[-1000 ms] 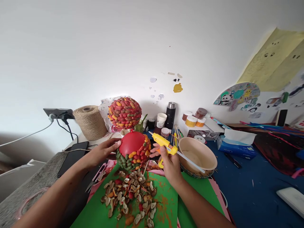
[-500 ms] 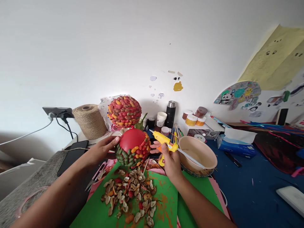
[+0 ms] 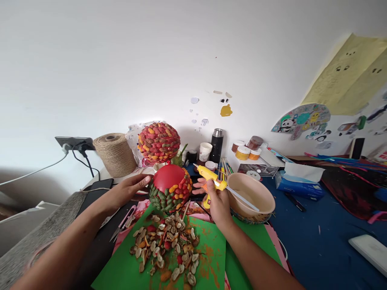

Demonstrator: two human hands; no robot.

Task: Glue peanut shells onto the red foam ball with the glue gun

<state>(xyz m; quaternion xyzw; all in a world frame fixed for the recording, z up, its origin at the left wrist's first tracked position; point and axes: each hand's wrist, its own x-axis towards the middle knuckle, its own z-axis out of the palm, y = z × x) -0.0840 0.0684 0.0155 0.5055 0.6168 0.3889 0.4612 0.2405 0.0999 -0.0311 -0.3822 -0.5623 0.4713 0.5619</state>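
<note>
My left hand (image 3: 130, 188) rests against the left side of a red balloon ball (image 3: 169, 186) whose lower part is covered with green, red and orange painted peanut shells. My right hand (image 3: 216, 203) is closed around a yellow hot glue gun (image 3: 211, 178), nozzle pointing left toward the ball, with a clear glue stick (image 3: 243, 199) sticking out behind over a bowl. Below the ball a heap of loose painted peanut shells (image 3: 167, 249) lies on a green sheet (image 3: 127, 270).
A finished shell-covered ball (image 3: 159, 141), a twine spool (image 3: 115, 155), a black flask (image 3: 217, 146), a paper cup (image 3: 205, 152) and paint jars (image 3: 243, 153) line the back wall. A tan bowl (image 3: 252, 195) sits at right, small scissors (image 3: 122, 226) at left, a tissue pack (image 3: 299, 181) on blue cloth.
The glue gun has drawn slightly back to the right, away from the ball. My left hand has stayed on the ball's left side.
</note>
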